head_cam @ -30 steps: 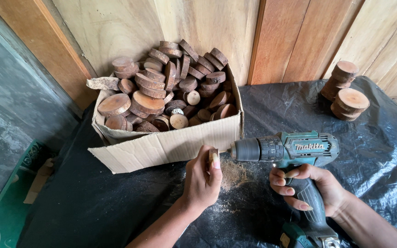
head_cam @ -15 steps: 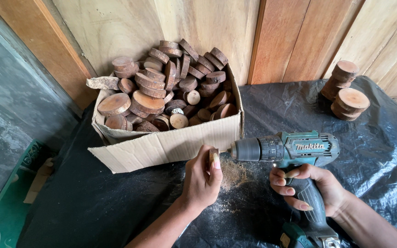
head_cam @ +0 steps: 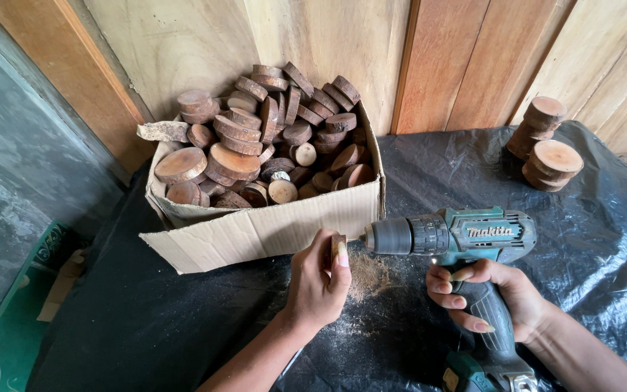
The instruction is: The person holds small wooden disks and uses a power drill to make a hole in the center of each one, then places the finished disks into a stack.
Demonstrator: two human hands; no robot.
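Left hand [head_cam: 318, 279] is closed tight around a small wooden slice [head_cam: 338, 247], pinching it upright by the edges just above the worktop [head_cam: 183, 327], thumb beside the face being drilled. Right hand [head_cam: 491, 297] is wrapped round the grip of the teal cordless drill [head_cam: 448, 236], finger at the trigger, bit held level and pressing into the slice's flat face. Best kept square to that face, I'd say, with light pressure and the thumb off the bit's line, since a small piece like this could spin or split. The slice is pale on its cut face, darker at the rim. Sawdust [head_cam: 371, 279] lies on the black plastic sheet right beneath it. Behind, an open cardboard box [head_cam: 270, 229] heaped with brown wooden rounds; two short stacks of slices [head_cam: 546, 145] sit well apart at far right.
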